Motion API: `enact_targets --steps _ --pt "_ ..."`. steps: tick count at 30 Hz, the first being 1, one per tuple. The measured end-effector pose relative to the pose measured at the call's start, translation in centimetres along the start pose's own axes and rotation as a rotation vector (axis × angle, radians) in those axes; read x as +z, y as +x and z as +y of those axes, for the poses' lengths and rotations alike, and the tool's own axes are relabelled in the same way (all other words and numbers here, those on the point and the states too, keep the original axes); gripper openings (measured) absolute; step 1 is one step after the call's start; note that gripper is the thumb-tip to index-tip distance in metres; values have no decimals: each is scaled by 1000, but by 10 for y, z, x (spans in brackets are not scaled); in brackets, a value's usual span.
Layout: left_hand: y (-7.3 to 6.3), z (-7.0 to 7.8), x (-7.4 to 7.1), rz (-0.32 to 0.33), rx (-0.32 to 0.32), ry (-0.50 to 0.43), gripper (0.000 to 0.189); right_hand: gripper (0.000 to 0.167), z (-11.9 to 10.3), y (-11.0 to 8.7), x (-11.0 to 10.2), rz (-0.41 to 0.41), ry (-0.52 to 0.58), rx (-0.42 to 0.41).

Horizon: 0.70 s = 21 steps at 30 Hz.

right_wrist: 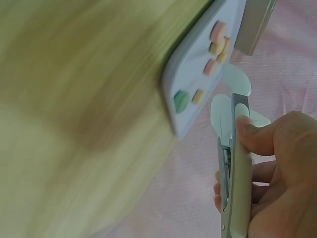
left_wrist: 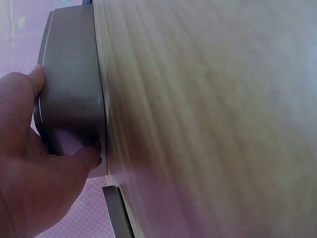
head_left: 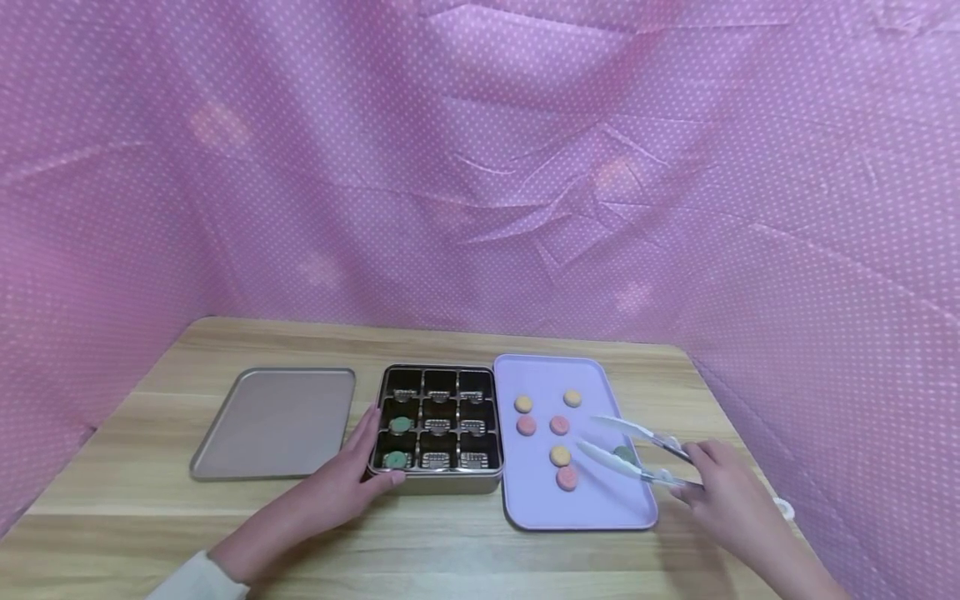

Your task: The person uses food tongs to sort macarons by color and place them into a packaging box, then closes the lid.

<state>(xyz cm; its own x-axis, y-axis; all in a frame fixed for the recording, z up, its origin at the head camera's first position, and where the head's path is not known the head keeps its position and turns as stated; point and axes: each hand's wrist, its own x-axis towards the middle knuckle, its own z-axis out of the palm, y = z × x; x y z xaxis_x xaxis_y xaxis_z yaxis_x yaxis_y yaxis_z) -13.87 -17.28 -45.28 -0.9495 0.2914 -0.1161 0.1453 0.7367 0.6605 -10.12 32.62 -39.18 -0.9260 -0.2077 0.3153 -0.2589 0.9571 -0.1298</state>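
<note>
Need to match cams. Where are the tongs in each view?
Head: tongs right of centre, lower half, reaching over the purple tray.
Left wrist: not in it.
Right wrist: tongs right of centre, running up from the bottom edge.
Shared landmark: wooden table, seen in all three.

Head view: one green disc on the lilac tray, partly hidden behind the tongs; white ring, part-covered by the right forearm, too small to identify; that forearm and the left sleeve cut off by the lower edge. Left wrist view: compartmented box, contents hidden by its wall; left hand and grey metal plate cut off; surface blurred. Right wrist view: tongs' handle end cut off below, tray and box above.
</note>
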Motion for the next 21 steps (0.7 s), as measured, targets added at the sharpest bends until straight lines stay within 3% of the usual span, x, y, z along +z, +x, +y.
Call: enact_targets --steps 10,21 --pt "0 -2 0 2 1 -3 111 56 20 -15 -1 -48 -38 38" --pt "-1 1 -2 1 8 -10 110 52 31 -20 1 70 -105 -59"
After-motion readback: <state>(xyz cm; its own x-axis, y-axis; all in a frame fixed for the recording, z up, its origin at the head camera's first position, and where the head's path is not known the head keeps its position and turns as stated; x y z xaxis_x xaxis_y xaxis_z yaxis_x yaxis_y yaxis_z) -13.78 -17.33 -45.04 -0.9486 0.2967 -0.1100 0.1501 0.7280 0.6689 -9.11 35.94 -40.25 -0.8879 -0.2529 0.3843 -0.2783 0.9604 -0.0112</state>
